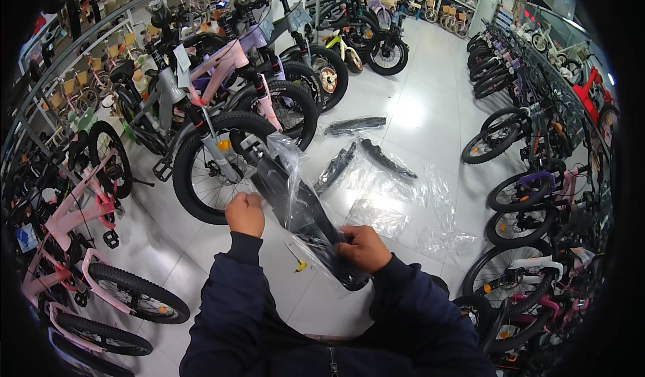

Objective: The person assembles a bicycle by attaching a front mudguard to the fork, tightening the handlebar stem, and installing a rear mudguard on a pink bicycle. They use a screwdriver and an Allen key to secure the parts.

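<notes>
A black bicycle mudguard (pixel 310 209) hangs slantwise before me, partly wrapped in a clear plastic bag (pixel 290 154). Around its lower right end my right hand (pixel 363 248) is closed, thumb on top. My left hand (pixel 245 214) is a closed fist beside the mudguard's left edge. What that fist holds, if anything, is hidden. Just past the mudguard's upper end stands the front wheel (pixel 201 202) of a grey bicycle. Below the mudguard, a tool with a yellow handle (pixel 300 265) and a thin shaft lies on the floor.
More black mudguards (pixel 388 159) lie on the tiled floor ahead, at least some in plastic. Crumpled clear plastic (pixel 377 217) spreads to their right. Bicycles line both sides, including a pink frame (pixel 70 209) at left and a row of wheels (pixel 508 269) at right.
</notes>
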The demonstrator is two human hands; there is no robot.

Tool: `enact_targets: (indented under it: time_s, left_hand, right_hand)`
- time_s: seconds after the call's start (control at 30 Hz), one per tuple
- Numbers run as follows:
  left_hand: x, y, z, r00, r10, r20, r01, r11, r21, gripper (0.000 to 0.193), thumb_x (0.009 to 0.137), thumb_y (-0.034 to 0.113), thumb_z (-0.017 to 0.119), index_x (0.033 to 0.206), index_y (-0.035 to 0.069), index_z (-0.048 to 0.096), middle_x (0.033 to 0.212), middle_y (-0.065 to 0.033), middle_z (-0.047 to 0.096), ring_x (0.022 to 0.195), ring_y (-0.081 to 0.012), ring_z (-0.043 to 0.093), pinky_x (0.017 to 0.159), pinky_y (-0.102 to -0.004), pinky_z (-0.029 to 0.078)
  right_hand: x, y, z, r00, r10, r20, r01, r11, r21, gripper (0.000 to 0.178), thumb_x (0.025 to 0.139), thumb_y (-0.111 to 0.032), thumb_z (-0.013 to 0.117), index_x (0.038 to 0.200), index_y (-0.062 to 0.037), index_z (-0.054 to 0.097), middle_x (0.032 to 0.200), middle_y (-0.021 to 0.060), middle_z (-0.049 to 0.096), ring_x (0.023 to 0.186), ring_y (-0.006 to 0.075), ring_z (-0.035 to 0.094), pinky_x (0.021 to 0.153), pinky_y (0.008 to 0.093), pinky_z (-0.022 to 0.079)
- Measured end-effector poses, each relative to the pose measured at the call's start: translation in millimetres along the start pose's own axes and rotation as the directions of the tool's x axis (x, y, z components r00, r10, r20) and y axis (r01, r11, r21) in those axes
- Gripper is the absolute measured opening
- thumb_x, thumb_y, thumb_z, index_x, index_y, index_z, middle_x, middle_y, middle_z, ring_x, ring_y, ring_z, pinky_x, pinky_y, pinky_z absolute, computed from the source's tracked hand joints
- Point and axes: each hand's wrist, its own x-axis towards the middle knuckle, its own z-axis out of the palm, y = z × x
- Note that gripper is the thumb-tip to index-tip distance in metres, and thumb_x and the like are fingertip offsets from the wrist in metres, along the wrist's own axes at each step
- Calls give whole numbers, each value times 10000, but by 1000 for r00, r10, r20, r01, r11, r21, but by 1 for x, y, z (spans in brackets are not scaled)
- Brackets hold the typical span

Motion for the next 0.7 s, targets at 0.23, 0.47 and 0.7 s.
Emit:
enact_targets:
  time_s: [0.23,0.47,0.7]
  left_hand:
    - [10,15,-1,998,-10,56,50,619,-784,258,972,164,553,1163,7,627,1107,-98,685,1008,-225,648,846,-360,515]
    - [6,44,-18,728,-166,666,680,296,-670,244,880,-9,648,1119,-5,602,968,-82,695,824,-200,703,750,-348,586]
    - [20,21,-11,921,-274,276,372,416,-830,196,865,10,688,1049,-18,627,926,-66,677,788,-168,659,744,-315,529]
  right_hand:
    - [1,2,0,1000,1,22,0,999,-51,283,865,-113,613,1104,10,704,749,95,681,661,115,607,677,317,532]
    - [6,1,-4,997,-73,23,76,938,-338,201,895,-85,643,1066,-7,713,715,58,633,672,89,558,655,296,505]
    - [-5,-11,-25,999,25,45,-4,909,-417,261,881,-177,766,802,27,625,620,66,510,612,96,440,568,320,420]
